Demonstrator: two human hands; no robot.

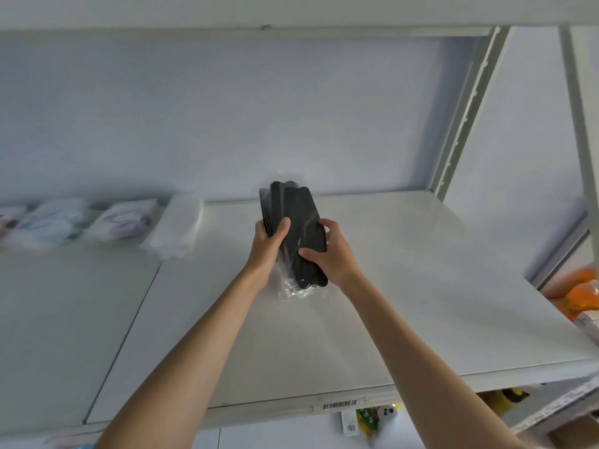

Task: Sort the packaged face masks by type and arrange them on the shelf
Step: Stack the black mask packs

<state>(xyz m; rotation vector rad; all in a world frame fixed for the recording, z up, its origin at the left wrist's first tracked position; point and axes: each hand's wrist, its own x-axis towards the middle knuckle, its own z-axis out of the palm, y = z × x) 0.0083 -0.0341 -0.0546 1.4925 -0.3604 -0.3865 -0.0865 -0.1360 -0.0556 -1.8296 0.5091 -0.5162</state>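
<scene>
A clear plastic pack of black face masks [296, 222] stands tilted on end above the middle of the white shelf [405, 286]. My left hand [267, 244] grips its left side with the thumb across the front. My right hand [329, 251] grips its right side lower down. The crinkled end of the wrapper hangs below my hands, near the shelf board. At the far left of the shelf lie a white mask pack [176, 226] and two blurred packs with coloured print [121, 220], [53, 218], side by side along the back.
The shelf's back wall is white, with a board overhead. A slotted metal upright [463, 124] stands at the right rear. Orange packaged goods [583, 293] lie on a neighbouring shelf to the right. Below the front edge with its barcode label [338, 406] hang small packaged items.
</scene>
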